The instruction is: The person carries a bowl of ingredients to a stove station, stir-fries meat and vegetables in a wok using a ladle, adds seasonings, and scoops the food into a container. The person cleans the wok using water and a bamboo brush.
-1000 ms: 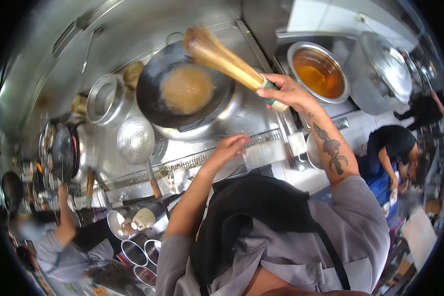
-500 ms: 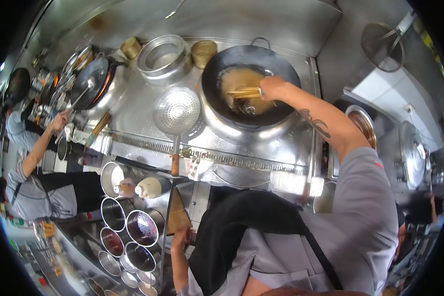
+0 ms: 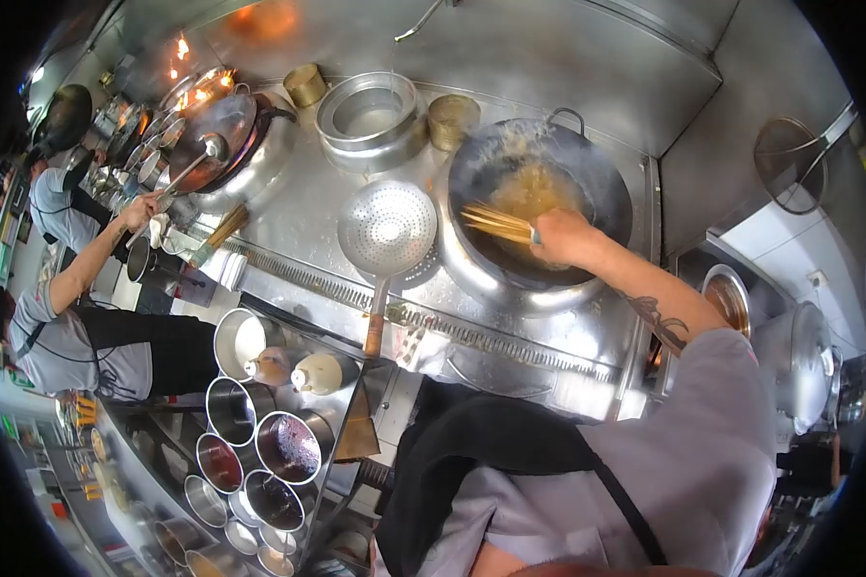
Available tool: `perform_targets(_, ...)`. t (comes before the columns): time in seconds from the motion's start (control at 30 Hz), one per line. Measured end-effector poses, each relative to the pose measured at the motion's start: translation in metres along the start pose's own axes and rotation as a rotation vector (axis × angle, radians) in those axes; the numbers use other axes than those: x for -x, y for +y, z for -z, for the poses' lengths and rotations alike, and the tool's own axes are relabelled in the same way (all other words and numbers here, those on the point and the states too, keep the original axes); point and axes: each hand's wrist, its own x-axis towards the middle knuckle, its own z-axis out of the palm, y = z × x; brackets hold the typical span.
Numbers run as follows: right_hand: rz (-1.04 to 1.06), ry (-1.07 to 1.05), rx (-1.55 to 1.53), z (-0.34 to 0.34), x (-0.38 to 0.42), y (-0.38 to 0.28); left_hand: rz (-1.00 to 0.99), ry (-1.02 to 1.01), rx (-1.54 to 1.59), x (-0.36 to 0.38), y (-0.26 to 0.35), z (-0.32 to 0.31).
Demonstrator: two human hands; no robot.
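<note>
The right hand (image 3: 560,238) was closed in a firm grip around the handle end of a bamboo brush (image 3: 498,223), whose splayed bristles lay low inside the wok (image 3: 539,197) and pointed across its near left wall. Foamy brownish water (image 3: 534,188) sat in the bowl of the wok, with steam or splash rising at the far rim. The left hand was out of view, so nothing could be told of its grip. A perforated ladle (image 3: 389,231) rested on the steel tabletop (image 3: 289,207) just left of the wok, its wooden handle toward the person; a steel pot (image 3: 370,115) stood behind it. At far left another person's hand (image 3: 142,212) held a ladle in a second wok (image 3: 216,130) over flames.

The step in hand looked like scrubbing the wok clean. The next move probably called for sweeping the bristles round the wall while keeping the dirty water from slopping over the rim
</note>
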Motion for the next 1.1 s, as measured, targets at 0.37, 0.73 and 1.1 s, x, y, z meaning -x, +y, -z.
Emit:
perform_targets(0.37, -0.043, -0.375, -0.077, 0.059, 0.013, -0.003, 0.509, 0.361, 0.184, -0.022, 0.072, 0.029)
perform_targets(0.73, -0.305, -0.329, -0.135, 0.000, 0.041, -0.007, 0.655, 0.354, 0.234, -0.040, -0.015, -0.004)
perform_targets(1.1, -0.546, -0.410, 0.124, 0.016, 0.121, 0.065, -0.098, 0.166, -0.792, -0.014, -0.045, -0.007)
